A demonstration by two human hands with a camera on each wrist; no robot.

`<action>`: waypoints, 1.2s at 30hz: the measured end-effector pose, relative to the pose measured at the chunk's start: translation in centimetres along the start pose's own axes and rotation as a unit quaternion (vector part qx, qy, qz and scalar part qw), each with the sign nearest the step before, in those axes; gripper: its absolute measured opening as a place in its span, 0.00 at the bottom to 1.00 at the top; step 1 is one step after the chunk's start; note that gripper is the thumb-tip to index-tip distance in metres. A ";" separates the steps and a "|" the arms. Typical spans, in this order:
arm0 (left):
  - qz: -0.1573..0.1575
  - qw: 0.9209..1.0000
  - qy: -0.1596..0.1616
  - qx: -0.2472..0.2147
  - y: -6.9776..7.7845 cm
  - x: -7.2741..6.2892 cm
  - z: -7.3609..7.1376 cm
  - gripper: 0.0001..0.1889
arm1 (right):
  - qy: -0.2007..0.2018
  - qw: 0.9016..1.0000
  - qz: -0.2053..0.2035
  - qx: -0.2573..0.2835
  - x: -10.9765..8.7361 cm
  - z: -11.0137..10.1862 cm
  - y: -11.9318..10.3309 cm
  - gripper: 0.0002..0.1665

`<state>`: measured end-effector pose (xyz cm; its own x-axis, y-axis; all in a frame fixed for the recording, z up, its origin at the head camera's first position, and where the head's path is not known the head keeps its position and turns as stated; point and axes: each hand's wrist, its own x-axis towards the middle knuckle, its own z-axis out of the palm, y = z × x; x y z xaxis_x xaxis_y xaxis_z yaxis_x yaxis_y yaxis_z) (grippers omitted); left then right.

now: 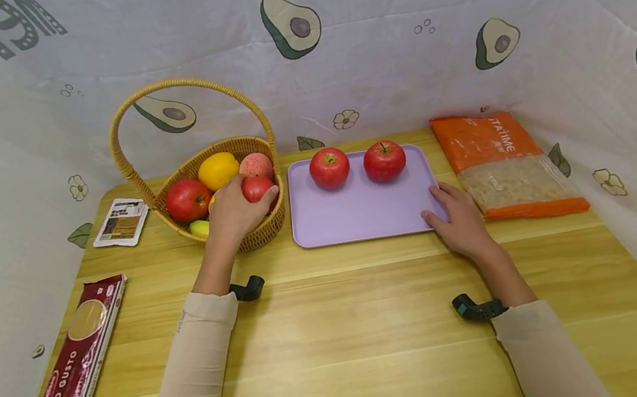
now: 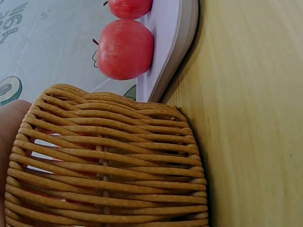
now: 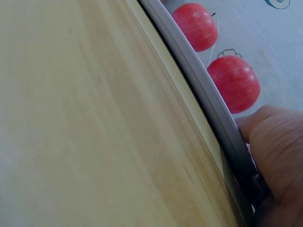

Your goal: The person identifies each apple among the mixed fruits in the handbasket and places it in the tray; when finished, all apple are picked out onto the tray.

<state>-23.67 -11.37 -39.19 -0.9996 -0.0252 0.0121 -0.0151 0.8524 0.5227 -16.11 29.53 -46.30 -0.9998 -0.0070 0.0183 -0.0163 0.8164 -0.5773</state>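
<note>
At the left, a wicker basket [image 1: 265,234] with a tall handle holds fruit. My left hand [image 1: 232,215] reaches over its near rim, thumb and fingers round a red apple [image 1: 257,188] inside. Around it lie another red apple [image 1: 187,200], a yellow lemon [image 1: 218,170] and a pinkish peach [image 1: 256,166]. The left wrist view shows mostly the basket's woven side [image 2: 109,161], which hides the grasp. My right hand [image 1: 463,221] grips the near right corner of a lilac tray [image 1: 358,216], thumb over the rim. Two red apples [image 1: 329,169] [image 1: 384,161] sit on the tray's far half.
Right of the tray lies an orange and clear bag [image 1: 505,164] of pale dry food. A small white packet [image 1: 121,222] is left of the basket, and a long dark red spaghetti pack [image 1: 70,379] lies along the table's left edge. An avocado-print cloth hangs behind.
</note>
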 end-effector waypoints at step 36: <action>0.019 0.991 0.043 -0.126 -0.6 -0.6 -1.1 0.41 | 0.012 1.000 -0.020 0.001 0.2 0.1 0.2 0.39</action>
<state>-23.01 -12.43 -38.59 -0.9935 -0.0486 0.1025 0.0398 0.6969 0.7160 -16.29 29.63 -46.48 -0.9978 -0.0262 0.0616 -0.0570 0.8145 -0.5774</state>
